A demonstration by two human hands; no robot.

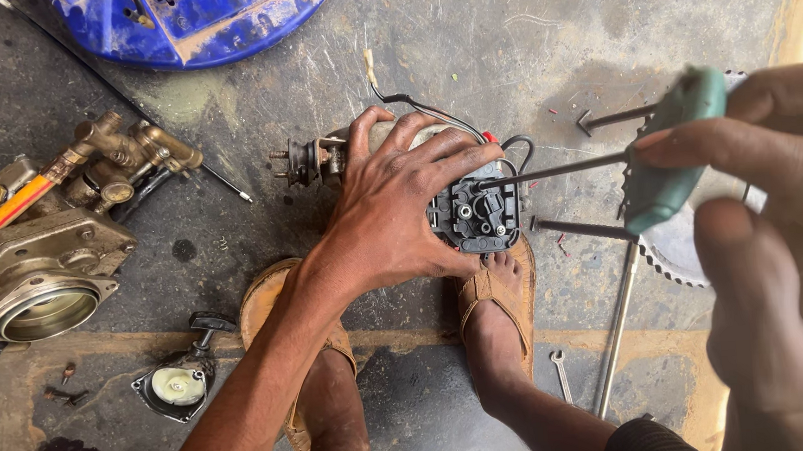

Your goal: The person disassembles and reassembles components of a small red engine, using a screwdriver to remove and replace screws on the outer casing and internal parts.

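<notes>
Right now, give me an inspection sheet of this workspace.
Surface: scratched, stained grey concrete floor.
Job's things: small motor unit with a black end cover, braced against sandalled feet; green-handled screwdriver, tip at the cover.
Clutter: brass pump assembly, round white-centred part, small spanner, metal rods, toothed disc.
Grippers: left hand presses on the motor unit; right hand holds the screwdriver.
Cables: black wires run from the motor unit.
Surroundings: blue plastic shell at the top edge.
</notes>
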